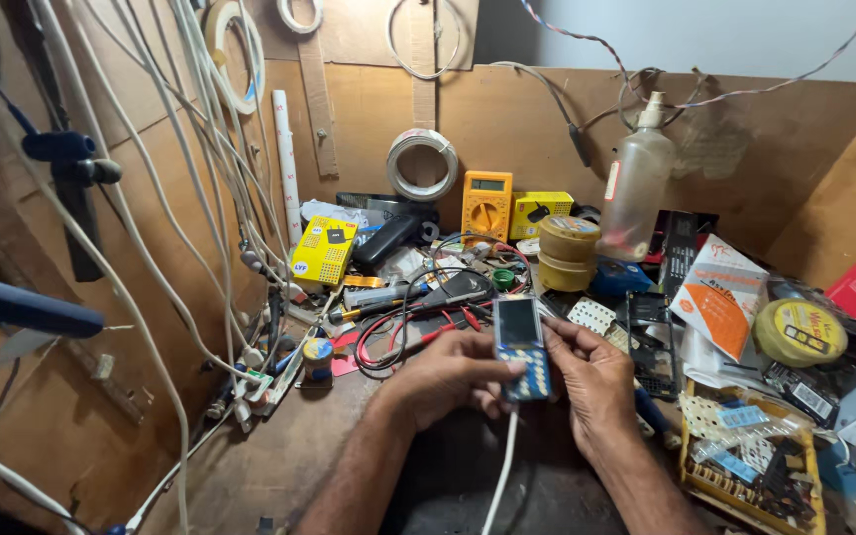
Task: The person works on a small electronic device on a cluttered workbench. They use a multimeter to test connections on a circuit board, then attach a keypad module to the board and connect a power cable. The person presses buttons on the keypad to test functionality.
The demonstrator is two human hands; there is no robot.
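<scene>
A: Forearms enter from the bottom edge, both bare, meeting over the dark mat at the middle of the brown wooden workbench [279,466].

B: Grip of each hand?

A: Left hand [453,381] is curled, fingers folded under, thumb laid across the keypad end of the small blue bar-shaped mobile phone [523,349]. Right hand [596,381] cups the phone's right edge, fingers closed along its side. Both hands pinch the phone between them.

B: Phone position and attitude?

A: Held just above the bench, centre of view, screen up and dark, keypad end toward the person. A thin white cable [500,476] runs from its lower end down toward the camera.

B: Surroundings?

A: Behind the phone, red and black test leads [398,337] lie looped on the bench. Further back stands an orange-yellow handheld multimeter [486,206] against the wooden back wall, with a coil of white wire [422,164] hung above and to its left. Right of the multimeter: two stacked round yellow tins [568,254], then a clear plastic squeeze bottle [637,183]. A yellow flat box [323,251] sits left of the leads.

B: Right side?

A: A round yellow tape roll [800,332], and a yellow compartment tray of small parts [745,461] near the right hand. White cables [190,149] hang down the left wall.
</scene>
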